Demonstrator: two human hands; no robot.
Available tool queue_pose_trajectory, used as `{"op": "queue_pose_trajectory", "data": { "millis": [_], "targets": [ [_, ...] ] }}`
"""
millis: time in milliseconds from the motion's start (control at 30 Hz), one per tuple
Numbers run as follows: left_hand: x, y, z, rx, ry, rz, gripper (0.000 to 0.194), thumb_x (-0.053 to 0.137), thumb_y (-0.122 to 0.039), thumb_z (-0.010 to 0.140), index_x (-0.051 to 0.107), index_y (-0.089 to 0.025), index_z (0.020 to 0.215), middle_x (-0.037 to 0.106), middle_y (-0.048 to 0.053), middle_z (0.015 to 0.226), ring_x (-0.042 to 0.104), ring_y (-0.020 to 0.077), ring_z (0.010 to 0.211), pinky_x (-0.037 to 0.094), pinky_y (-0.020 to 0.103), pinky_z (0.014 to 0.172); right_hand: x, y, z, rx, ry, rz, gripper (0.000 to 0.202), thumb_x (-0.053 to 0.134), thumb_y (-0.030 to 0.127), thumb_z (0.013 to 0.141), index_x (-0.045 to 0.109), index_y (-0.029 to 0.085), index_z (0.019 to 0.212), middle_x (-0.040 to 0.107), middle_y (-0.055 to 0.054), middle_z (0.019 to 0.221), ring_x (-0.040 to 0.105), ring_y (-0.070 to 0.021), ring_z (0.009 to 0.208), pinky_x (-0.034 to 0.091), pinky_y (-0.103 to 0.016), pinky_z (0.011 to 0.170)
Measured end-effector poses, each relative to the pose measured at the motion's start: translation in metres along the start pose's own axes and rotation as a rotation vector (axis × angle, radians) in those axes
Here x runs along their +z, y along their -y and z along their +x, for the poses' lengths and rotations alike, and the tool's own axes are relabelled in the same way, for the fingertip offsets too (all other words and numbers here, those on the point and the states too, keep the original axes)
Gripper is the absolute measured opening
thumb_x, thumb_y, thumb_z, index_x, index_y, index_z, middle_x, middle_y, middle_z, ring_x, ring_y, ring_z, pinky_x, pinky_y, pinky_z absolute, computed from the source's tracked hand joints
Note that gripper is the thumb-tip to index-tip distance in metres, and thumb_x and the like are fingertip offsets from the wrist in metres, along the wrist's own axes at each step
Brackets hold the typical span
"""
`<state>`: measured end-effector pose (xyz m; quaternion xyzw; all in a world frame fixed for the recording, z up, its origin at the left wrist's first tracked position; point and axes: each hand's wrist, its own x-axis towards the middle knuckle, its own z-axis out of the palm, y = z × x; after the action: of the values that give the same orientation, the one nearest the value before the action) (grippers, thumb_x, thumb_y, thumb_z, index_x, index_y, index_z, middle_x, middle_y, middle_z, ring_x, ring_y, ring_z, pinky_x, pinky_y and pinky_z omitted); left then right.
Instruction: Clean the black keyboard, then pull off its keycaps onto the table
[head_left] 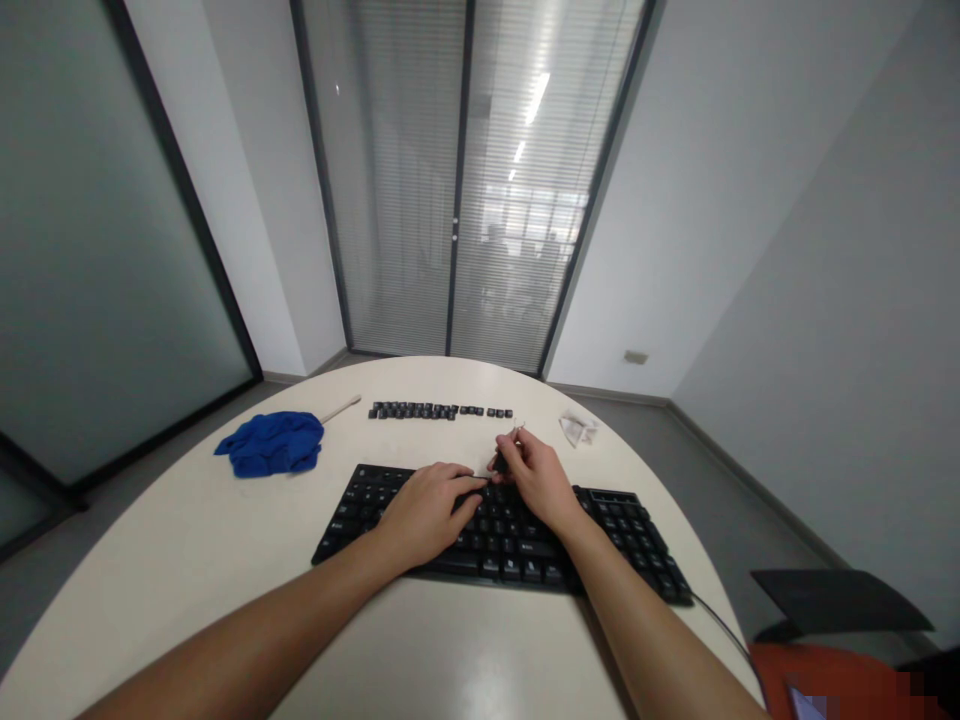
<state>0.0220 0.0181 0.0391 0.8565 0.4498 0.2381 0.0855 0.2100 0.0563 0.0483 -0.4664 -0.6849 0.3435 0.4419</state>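
Observation:
A black keyboard lies on the round cream table. My left hand rests over its upper middle keys, the fingers bent and the thumb apart from them; the tips lie by a thin object that I cannot make out clearly. Just right of it, my right hand is raised over the keyboard's top edge, its thumb and fingers pinched on a small thing with a thin wire-like end and a dark part. Beyond the hands, several loose black keycaps sit in rows.
On the left lie a blue cloth and a light stick beside it. A crumpled white tissue is at the back right. The keyboard's cable runs off the right edge, near a red and black chair.

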Motion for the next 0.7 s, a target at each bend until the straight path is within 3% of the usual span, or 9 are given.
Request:
{"op": "queue_pose_trajectory", "data": {
  "millis": [133,300,700],
  "targets": [
    [-0.0004,-0.0004,-0.0002,0.004,-0.003,-0.016,0.027,0.047,-0.03,0.096,0.065,-0.024,0.116,0.067,0.005,0.114,0.059,0.0219,0.105,0.044,0.041,0.097,-0.0019,0.0006,-0.0015,-0.029,-0.089,-0.169,0.039,0.045,0.056,0.092,0.05,0.022,0.074,0.058,0.003,0.054,0.064,-0.0181,0.052,0.046,-0.027,0.054],
    [-0.002,-0.0035,-0.0004,0.009,-0.04,-0.025,0.02,0.052,-0.025,0.093,0.06,-0.02,0.111,0.066,0.005,0.107,0.057,0.0218,0.104,0.045,0.039,0.094,-0.003,0.0005,-0.0014,-0.035,-0.124,-0.245,0.041,0.044,0.056,0.093,0.048,0.023,0.069,0.056,0.003,0.05,0.061,-0.0182,0.05,0.044,-0.029,0.055],
    [-0.0042,-0.008,-0.0009,0.068,-0.02,0.066,0.025,0.05,-0.026,0.094,0.061,-0.026,0.117,0.06,0.003,0.1,0.055,0.0209,0.095,0.046,0.036,0.088,-0.0001,0.0052,-0.0026,-0.034,-0.114,-0.145,0.041,0.047,0.058,0.09,0.05,0.023,0.07,0.057,0.003,0.05,0.061,-0.0183,0.047,0.045,-0.028,0.053]
  ]
}}
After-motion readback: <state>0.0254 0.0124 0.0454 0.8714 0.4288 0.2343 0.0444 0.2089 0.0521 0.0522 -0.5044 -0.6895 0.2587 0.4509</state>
